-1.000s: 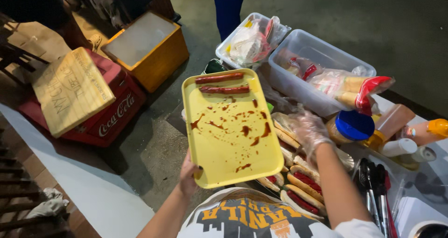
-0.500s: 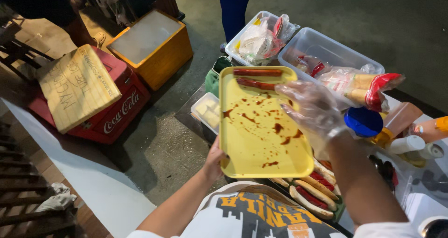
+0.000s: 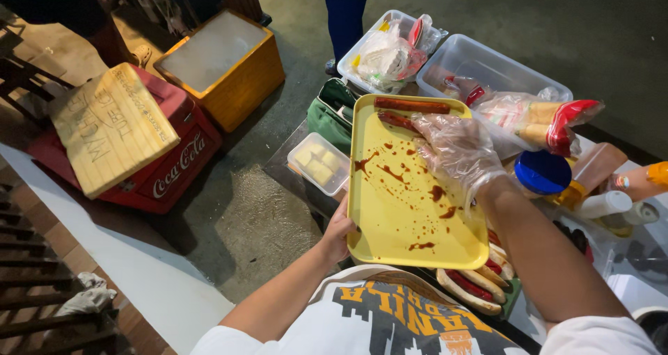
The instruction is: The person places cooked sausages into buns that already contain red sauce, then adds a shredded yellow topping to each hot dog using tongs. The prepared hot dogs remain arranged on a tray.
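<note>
My left hand (image 3: 339, 231) grips the near left corner of a yellow tray (image 3: 403, 216) smeared with red sauce. Two sausages (image 3: 412, 105) lie at the tray's far end. My right hand (image 3: 456, 148), in a clear plastic glove, hovers over the far part of the tray with its fingers spread toward the nearer sausage (image 3: 398, 120); whether they touch it is unclear. Under the tray's near right edge, filled hot dog buns (image 3: 476, 283) lie in a row.
Two clear tubs hold bagged goods (image 3: 390, 52) and bagged buns (image 3: 539, 118). A blue-lidded jar (image 3: 543, 172) and sauce bottles (image 3: 637, 181) stand at the right. A small box of yellow pieces (image 3: 319, 162), a green bag (image 3: 332, 111), a red cooler (image 3: 167, 167) and a yellow cooler (image 3: 223, 63) lie left.
The tray has shifted right and farther from me. My right hand rose from the buns at the tray's right edge to above the tray's far end near the sausages.
</note>
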